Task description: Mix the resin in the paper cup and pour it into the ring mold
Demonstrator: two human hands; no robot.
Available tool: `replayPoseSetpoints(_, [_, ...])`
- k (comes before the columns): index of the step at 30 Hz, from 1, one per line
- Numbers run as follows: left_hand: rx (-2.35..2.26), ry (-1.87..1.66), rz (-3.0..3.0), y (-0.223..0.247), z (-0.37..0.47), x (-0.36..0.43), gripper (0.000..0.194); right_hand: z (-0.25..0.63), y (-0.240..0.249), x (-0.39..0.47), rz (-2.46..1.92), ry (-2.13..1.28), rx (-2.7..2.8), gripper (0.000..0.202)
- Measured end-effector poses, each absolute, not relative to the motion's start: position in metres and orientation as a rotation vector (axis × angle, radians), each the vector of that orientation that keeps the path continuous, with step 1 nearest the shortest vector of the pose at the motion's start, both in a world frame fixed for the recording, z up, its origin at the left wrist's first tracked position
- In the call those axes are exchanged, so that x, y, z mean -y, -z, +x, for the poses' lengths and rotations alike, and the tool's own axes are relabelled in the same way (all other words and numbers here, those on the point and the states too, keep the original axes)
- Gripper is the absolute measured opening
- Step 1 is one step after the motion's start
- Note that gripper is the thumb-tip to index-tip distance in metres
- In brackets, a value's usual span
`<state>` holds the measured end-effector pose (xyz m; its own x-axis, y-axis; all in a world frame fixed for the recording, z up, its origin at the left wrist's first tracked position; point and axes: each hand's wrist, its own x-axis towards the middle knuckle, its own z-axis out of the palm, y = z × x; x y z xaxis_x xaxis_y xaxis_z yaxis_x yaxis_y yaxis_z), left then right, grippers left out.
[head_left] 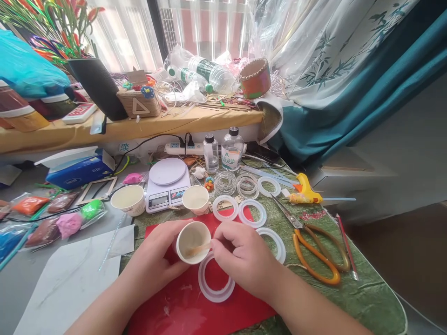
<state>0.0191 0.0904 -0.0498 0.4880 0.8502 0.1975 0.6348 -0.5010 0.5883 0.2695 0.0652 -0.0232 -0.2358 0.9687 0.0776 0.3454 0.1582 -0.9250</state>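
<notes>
My left hand (161, 253) is wrapped round a white paper cup (184, 232), which tilts a little toward me above a red sheet (174, 311). Pinched in my right hand (240, 253) is a flat wooden stick (199, 250), its far end inside the cup. The cup seems to hold a little clear liquid. A white ring mold (204, 291) lies on the red sheet just below the cup. More ring molds (225, 208) sit beyond my right hand, one partly hidden by it. Two other paper cups (195, 200) stand beyond my hands.
A digital scale (167, 179) stands behind the cups, with two black-capped bottles (232, 151) at the back. Orange-handled scissors (317, 253), a yellow glue gun (307, 190) and a red pencil (346, 246) lie right. Clay packets (70, 225) and a blue box (80, 170) are left.
</notes>
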Motion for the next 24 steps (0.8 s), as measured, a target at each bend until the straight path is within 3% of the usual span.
replayPoseSetpoints(24, [-1.102, -0.666, 2.319, 0.0452, 0.0231, -0.0922, 0.049, 0.2655, 0.0263, -0.0636, -1.326, -1.025, 1.637, 0.025])
